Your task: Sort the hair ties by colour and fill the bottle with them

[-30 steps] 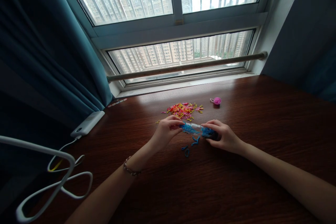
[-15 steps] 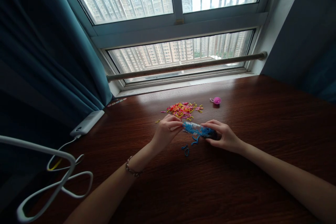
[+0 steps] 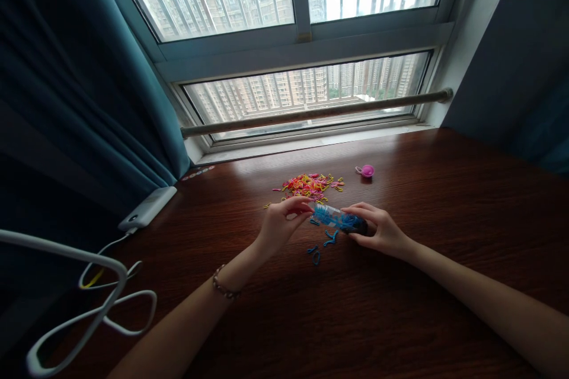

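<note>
A small clear bottle with blue pieces inside lies tilted in my right hand, whose fingers are wrapped round its dark end. My left hand is at the bottle's other end, thumb and fingertips pinched together; what they hold, if anything, is too small to make out. Several loose blue clips rest on the table just below the bottle. Behind my left hand lies a pile of red, pink, orange and yellow clips.
On the brown table, a pink cap-like object with a loop sits behind my right hand. A white power bank with a white cable is at the left, beside the blue curtain. A window spans the back.
My left fingertips have drawn slightly back from the bottle's end, and more of the blue piece below it shows. My right hand has hardly moved.
</note>
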{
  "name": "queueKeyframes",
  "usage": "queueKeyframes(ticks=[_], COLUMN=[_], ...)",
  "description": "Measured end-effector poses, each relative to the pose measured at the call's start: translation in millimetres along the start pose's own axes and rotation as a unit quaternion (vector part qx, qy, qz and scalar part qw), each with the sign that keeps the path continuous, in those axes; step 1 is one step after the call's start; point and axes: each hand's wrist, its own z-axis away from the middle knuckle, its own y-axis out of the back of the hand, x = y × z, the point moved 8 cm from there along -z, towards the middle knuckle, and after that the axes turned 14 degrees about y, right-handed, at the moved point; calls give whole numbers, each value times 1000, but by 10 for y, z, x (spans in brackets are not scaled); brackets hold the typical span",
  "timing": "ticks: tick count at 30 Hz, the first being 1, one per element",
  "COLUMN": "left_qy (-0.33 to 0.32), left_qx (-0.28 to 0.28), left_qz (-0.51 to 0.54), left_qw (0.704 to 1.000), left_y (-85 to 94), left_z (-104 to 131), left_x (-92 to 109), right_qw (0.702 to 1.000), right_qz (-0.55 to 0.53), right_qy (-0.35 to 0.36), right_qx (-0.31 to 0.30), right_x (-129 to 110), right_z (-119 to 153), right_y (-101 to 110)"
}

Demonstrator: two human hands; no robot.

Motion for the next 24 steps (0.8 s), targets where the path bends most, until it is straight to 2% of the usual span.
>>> queueKeyframes(ticks=[4,7,9,11,14,19,24], left_qy=[5,-17,-48,-79,-101,-96,-46], left_qx=[-3,8,-36,-104,-161,-132,-111], left_qz=[56,13,-72,-153,-208,-212,-224], left_qw=[998,1000,996,980,960,963,967], left_y=[16,38,-69,-238,-421,-478,-474], left_z=[1,-23,-34,-17,12,-70,-212], left_x=[37,22,-25,-131,-320,-414,-419], right_qw=[1000,997,993,989,986,988,990], right_qz=[7,15,7,-9,-25,-27,-10], right_qy=[6,-9,-31,-54,-71,-62,-50], right_qx=[19,75,114,138,148,140,129], right_x=[-20,36,123,220,300,247,177], right_z=[-17,-6,24,60,94,73,42], right_y=[50,164,231,255,236,195,196])
